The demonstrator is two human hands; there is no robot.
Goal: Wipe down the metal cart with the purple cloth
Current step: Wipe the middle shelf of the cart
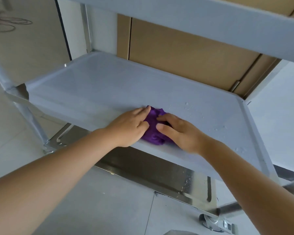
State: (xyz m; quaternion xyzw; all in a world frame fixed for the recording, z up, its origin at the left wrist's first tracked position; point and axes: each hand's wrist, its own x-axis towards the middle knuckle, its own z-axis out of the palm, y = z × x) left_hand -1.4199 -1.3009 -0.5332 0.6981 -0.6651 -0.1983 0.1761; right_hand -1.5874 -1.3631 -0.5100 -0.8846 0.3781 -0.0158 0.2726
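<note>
The metal cart's middle shelf (98,85) fills the centre of the head view, a shallow tray with raised edges. A crumpled purple cloth (154,128) lies on its front part. My left hand (129,127) presses on the cloth's left side, fingers spread over it. My right hand (178,131) presses on its right side, fingers bent onto the fabric. Both hands cover much of the cloth. Water droplets (189,107) dot the shelf to the right of the cloth.
The cart's top shelf (193,19) overhangs above. The bottom shelf (153,173) shows below, with a caster wheel (209,221) at the lower right. Brown cardboard boxes (185,53) stand behind the cart. A cart leg (32,122) rises at left. Cables (8,22) lie on the floor far left.
</note>
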